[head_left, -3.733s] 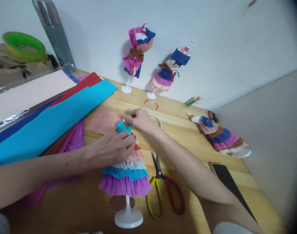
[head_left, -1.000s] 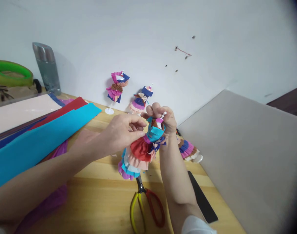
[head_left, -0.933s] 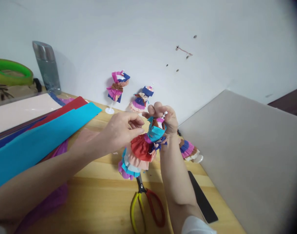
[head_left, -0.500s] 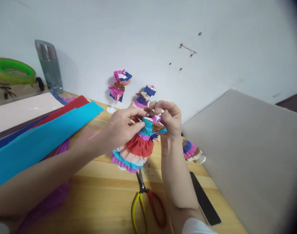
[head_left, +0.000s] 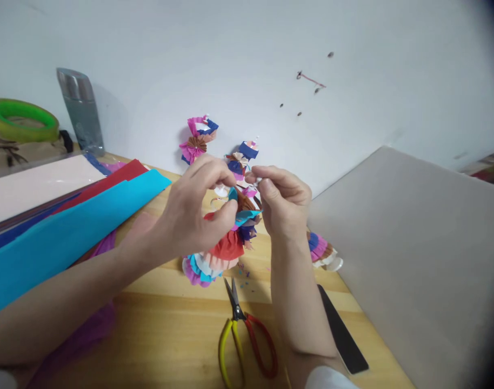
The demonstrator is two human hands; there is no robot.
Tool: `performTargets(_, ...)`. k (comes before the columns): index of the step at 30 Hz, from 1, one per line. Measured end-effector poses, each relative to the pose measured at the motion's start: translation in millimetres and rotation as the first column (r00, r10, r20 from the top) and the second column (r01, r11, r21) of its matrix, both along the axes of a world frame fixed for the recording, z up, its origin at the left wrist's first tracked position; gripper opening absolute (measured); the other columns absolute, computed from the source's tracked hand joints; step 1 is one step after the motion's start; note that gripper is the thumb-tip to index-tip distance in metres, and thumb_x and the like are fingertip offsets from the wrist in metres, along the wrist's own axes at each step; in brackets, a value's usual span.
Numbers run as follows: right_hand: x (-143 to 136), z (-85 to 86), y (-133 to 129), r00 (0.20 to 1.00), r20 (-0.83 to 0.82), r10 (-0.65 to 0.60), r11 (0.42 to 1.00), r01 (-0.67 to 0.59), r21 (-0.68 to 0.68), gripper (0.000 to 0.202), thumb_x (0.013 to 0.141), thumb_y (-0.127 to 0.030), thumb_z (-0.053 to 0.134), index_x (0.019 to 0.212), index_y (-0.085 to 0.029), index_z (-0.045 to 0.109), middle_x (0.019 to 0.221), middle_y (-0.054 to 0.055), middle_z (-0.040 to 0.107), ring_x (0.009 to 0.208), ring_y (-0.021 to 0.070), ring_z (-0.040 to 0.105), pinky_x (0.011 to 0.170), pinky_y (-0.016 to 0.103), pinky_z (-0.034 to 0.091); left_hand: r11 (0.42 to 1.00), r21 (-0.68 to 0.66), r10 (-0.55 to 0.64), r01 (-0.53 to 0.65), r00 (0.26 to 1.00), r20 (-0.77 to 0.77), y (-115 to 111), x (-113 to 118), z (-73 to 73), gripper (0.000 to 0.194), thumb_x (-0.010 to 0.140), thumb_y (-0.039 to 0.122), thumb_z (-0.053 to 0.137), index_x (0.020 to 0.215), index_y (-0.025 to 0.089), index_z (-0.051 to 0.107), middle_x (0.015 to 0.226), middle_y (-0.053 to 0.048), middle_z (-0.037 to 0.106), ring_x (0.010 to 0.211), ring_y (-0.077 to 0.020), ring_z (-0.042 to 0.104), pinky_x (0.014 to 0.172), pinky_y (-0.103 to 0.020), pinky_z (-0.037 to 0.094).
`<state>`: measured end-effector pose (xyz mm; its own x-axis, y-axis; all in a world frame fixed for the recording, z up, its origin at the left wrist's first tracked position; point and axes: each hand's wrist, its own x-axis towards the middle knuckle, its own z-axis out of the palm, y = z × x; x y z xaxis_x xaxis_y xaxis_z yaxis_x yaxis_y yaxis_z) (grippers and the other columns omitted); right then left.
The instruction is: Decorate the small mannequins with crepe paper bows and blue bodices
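Note:
A crepe-paper doll (head_left: 227,247) leans over the table between my hands, with a ruffled skirt of red, peach, turquoise and purple layers and a turquoise and brown top. My left hand (head_left: 194,210) pinches the turquoise paper at the top's left edge between thumb and fingers. The thumb and fingertips of my right hand (head_left: 285,202) are closed on the small white tip above the pink paper. Part of the doll's top is hidden behind my fingers. Just below the skirt lie scissors (head_left: 238,313) with one yellow and one red handle, blades slightly apart.
Two similar paper dolls stand by the wall, one pink and blue (head_left: 196,146), one blue-topped (head_left: 248,149). Another doll (head_left: 322,249) lies right, near a black strip (head_left: 340,329). Left are paper sheets (head_left: 88,221), a bottle (head_left: 80,111) and a tape roll (head_left: 24,121).
The doll has turned and tipped, so its skirt shows further left. My left hand has risen and rotated at the turquoise top. My right fingers have shifted slightly left onto the white tip.

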<state>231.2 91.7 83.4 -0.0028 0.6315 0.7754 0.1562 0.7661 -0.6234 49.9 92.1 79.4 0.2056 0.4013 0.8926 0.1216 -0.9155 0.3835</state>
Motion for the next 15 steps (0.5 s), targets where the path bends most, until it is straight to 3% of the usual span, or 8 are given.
performTargets(2, -1.8, -0.7, -1.4, 0.999, -0.004, -0.05, 0.999, 0.05, 0.004, 0.013, 0.084, -0.03, 0.069, 0.095, -0.03, 0.076, 0.085, -0.001, 0.073, 0.082, 0.0166, 0.068, 0.079, 0.034, 0.056, 0.993, 0.108, 0.057, -0.045, 0.992, -0.109, -5.3, -2.2, 1.4, 0.007, 0.077, 0.017, 0.061, 0.081, 0.018, 0.056, 0.082, -0.004, 0.063, 0.08, -0.0189, 0.059, 0.073, -0.034, 0.048)
performTargets(5, -5.3, -1.5, -5.0, 0.997, -0.023, -0.079, 0.996, 0.08, 0.029, 0.014, 0.084, -0.026, 0.068, 0.095, -0.029, 0.076, 0.083, -0.001, 0.073, 0.081, 0.0155, 0.067, 0.078, 0.033, 0.055, 0.98, 0.174, 0.142, -0.093, 0.945, -0.293, -11.4, -1.9, 2.1, 0.014, 0.084, 0.028, 0.064, 0.08, 0.016, 0.059, 0.075, -0.004, 0.062, 0.074, -0.0192, 0.056, 0.067, -0.033, 0.045)
performTargets(8, -8.9, -1.3, -10.1, 0.998, -0.041, -0.056, 0.997, 0.057, 0.048, 0.018, 0.085, -0.02, 0.066, 0.095, -0.031, 0.076, 0.083, -0.002, 0.072, 0.081, 0.0136, 0.066, 0.077, 0.03, 0.054, 0.975, 0.19, 0.175, -0.114, 0.922, -0.346, -14.0, 1.3, 1.9, 0.02, 0.092, 0.022, 0.054, 0.073, 0.016, 0.057, 0.071, -0.003, 0.061, 0.072, -0.0167, 0.056, 0.068, -0.03, 0.045)
performTargets(15, -7.9, -3.2, -17.0, 0.995, -0.052, -0.086, 0.996, 0.086, 0.005, 0.014, 0.086, -0.024, 0.066, 0.094, -0.03, 0.076, 0.082, -0.001, 0.072, 0.08, 0.0152, 0.066, 0.076, 0.032, 0.054, 0.995, -0.098, -0.002, -0.015, 0.986, -0.168, -9.5, 4.3, 1.7, 0.02, 0.083, 0.009, 0.057, 0.065, 0.016, 0.053, 0.062, 0.003, 0.056, 0.06, -0.0093, 0.052, 0.058, -0.022, 0.04)
